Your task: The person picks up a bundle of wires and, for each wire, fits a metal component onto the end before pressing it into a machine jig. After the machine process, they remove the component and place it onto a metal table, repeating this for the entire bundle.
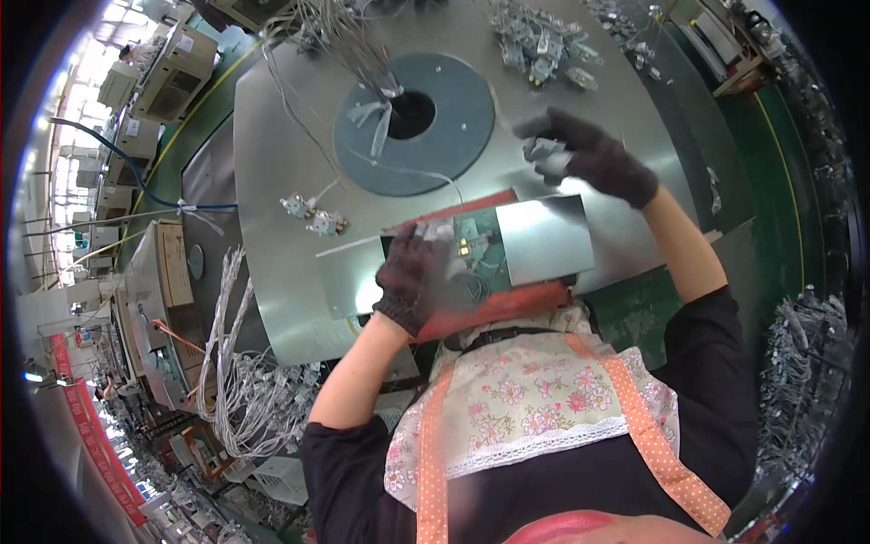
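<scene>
Both hands wear dark gloves with paler fingertips. My left hand (412, 272) lies over the left part of a low metal fixture (544, 240) at the table's near edge. Its fingers are bent down; what they grip, if anything, is hidden. Beside them, small pale green and yellow parts (473, 245) sit in the fixture's middle gap, with a thin wire running up from there. My right hand (594, 159), slightly blurred, is raised above the table to the right of the fixture. Between its thumb and fingers is a small pale connector-like piece (544, 148).
A grey round disc (462, 136) with a dark centre hole stands mid-table, a tied wire bundle (349, 54) rising from it. Small connectors (313, 216) lie left, more (544, 45) at the far right. Red cloth (507, 304) edges the fixture. Wire bundles (263, 399) hang at lower left.
</scene>
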`<move>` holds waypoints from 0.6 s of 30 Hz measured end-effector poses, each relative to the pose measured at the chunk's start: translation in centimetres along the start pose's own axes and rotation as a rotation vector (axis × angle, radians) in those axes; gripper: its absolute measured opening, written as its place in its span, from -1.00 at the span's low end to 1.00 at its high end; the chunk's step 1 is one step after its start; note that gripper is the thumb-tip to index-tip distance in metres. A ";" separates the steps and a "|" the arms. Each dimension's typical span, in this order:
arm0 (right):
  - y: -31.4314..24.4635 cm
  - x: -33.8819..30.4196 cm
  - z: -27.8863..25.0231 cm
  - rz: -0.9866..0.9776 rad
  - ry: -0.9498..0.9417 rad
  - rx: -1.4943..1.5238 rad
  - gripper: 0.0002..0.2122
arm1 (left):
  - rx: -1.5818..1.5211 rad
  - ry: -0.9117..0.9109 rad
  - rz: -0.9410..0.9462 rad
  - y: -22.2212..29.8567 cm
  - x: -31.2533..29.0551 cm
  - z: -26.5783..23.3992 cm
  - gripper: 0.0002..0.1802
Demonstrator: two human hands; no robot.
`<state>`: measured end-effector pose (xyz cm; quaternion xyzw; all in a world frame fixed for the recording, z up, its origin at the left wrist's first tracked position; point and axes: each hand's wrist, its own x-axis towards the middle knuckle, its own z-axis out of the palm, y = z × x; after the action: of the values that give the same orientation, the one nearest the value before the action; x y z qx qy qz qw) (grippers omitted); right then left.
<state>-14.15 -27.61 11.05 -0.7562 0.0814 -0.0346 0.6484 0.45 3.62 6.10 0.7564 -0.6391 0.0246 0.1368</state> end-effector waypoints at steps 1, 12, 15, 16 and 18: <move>-1.9 -0.8 -0.3 0.045 -0.212 0.498 -0.54 | 0.009 0.023 -0.014 0.2 -0.1 -0.5 -0.43; -3.1 -3.7 2.1 -0.194 -0.453 0.513 -0.51 | 0.046 -0.036 -0.037 -0.4 -0.3 0.3 -0.39; -3.1 -2.9 4.6 -0.019 -0.156 0.822 -0.59 | 0.049 -0.048 -0.019 -0.5 -0.2 0.1 -0.38; -2.1 -2.5 5.1 -0.027 -0.145 0.821 -0.59 | 0.058 -0.062 -0.012 -0.6 -0.1 0.2 -0.37; -1.0 -1.4 5.8 0.157 -0.010 0.726 -0.55 | 0.079 -0.074 -0.011 -0.8 -0.1 0.2 -0.37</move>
<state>-14.55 -21.53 11.16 -0.4687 0.1183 -0.0075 0.8754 1.19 3.78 5.70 0.7650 -0.6383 0.0211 0.0834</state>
